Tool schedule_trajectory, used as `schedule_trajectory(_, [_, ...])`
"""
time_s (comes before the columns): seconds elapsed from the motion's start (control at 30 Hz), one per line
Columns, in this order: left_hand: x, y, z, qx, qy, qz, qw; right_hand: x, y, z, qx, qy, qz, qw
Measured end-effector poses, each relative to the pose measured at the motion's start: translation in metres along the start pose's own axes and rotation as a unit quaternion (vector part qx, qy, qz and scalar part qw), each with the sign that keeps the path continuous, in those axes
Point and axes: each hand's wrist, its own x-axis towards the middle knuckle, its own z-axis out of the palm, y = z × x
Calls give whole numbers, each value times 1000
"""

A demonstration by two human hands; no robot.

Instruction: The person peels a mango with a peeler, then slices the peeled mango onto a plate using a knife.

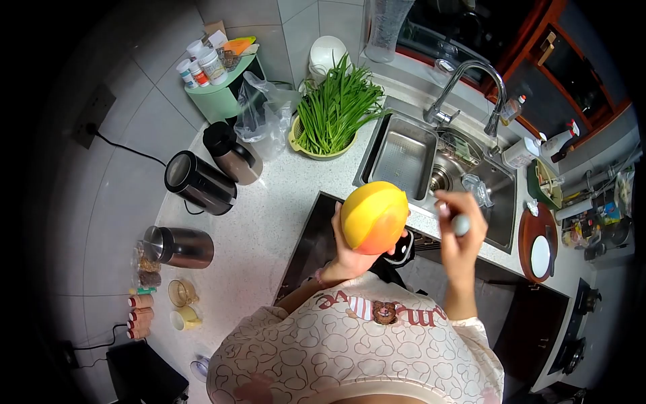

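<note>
A large yellow mango (373, 217) with an orange-red blush on its lower side rests in my left hand (350, 252), in front of my chest. My left fingers wrap round it from below and behind. Just to the right, my right hand (463, 232) is raised and slightly blurred, its fingers curled round a small tool with a grey rounded handle end (461, 225). The tool's other end is hidden or too blurred to name. A gap separates my right hand from the mango.
Ahead is a steel sink (501, 232) with a perforated tray (406, 158) and a tall faucet (498, 87). Green leafy stalks (340, 108) fill a basket (296, 145). Kettles (202, 182) and cups (185, 318) stand left. A cutting board (528, 236) lies right.
</note>
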Motion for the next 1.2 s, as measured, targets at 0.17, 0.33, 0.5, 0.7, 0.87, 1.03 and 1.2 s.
schedule_trajectory(0.17, [-3, -7, -8, 77, 79, 20, 994, -15, -20, 19, 76, -50, 42, 995])
schedule_trajectory(0.33, [-2, -10, -2, 114, 107, 40, 987, -21, -8, 27, 83, -47, 80, 992])
schedule_trajectory(0.5, [-5, -10, -3, 102, 101, 21, 989, -25, 0, 26, 178, -39, 145, 973])
schedule_trajectory(0.7, [-9, 3, -11, 19, 84, -10, 996, -36, 36, 7, 196, 23, 195, 961])
schedule_trajectory(0.87, [-11, 18, -20, 40, 89, 33, 995, -69, 85, 26, 103, 17, 203, 974])
schedule_trajectory(1.03, [-21, 26, -22, 46, 102, 45, 993, -120, 149, 77, 17, -89, 217, 972])
schedule_trajectory(1.2, [-27, 28, -20, 101, 109, 43, 988, -174, 229, 106, -115, -182, 186, 959])
